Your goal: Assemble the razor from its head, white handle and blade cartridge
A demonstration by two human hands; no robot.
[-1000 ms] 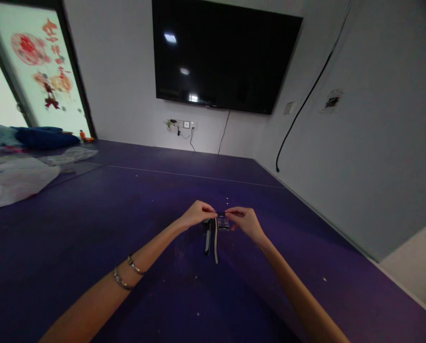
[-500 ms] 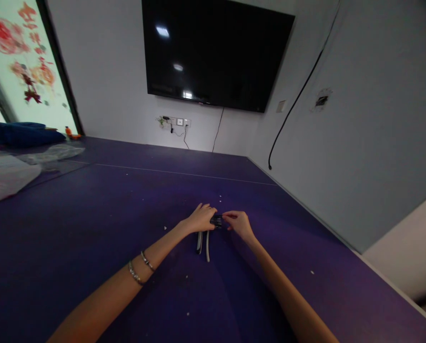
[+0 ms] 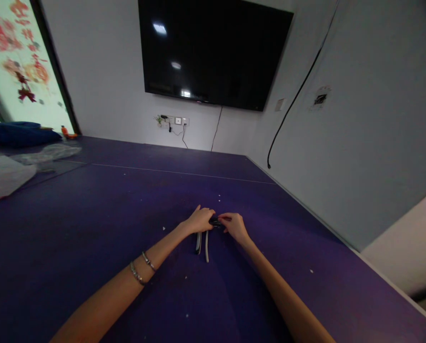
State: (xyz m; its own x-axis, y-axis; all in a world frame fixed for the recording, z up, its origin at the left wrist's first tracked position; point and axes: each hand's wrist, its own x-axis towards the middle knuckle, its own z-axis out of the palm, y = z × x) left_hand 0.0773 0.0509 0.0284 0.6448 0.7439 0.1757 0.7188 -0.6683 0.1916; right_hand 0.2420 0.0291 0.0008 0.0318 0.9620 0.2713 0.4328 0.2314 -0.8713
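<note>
On the purple surface ahead of me, my left hand is closed on a small dark bundle of thin black pieces, whose exact kind I cannot make out. My right hand pinches at the bundle's right end, thumb and fingertips pressed together. The fingers cover most of the bundle. Just below my left hand lie two narrow grey strips, a left one with a dark edge and a slightly curved right one. Their upper ends are hidden under the hand.
A large black television hangs on the wall above a row of sockets. A black cable dangles at the right wall. Clear plastic sheeting and a blue cloth bundle lie at the left. Small white scraps dot the surface.
My right hand has moved slightly left, closer to my left hand, and less of the black bundle shows between them. The left hand stays almost in place.
</note>
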